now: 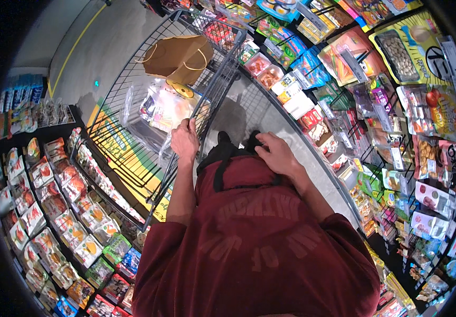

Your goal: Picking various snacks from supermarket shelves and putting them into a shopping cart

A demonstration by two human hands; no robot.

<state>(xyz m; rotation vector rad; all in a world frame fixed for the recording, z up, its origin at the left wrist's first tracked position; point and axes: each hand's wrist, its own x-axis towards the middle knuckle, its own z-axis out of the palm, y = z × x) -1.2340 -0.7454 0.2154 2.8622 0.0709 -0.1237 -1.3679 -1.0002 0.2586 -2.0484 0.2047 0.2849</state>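
Note:
My left hand (184, 140) is over the near side of a wire shopping cart (116, 108), its fingers curled closed. Whatever they may hold is hidden. Beside that hand, inside the cart, lies a clear plastic bag (156, 108) with pale, colourful packages in it. A brown paper bag (174, 57) with rope handles rests farther up in the cart. Next to it is a round yellow item (180, 90). In front of my waist, my right hand (276, 153) hangs with loosely bent fingers, slightly apart and with nothing visible in them.
Shelves of snack packets (349, 105) with price tags run along the right. On the left, a low display rack (64, 206) carries rows of packaged goods. Grey floor (80, 58) with a yellow line extends beyond the cart at the far left.

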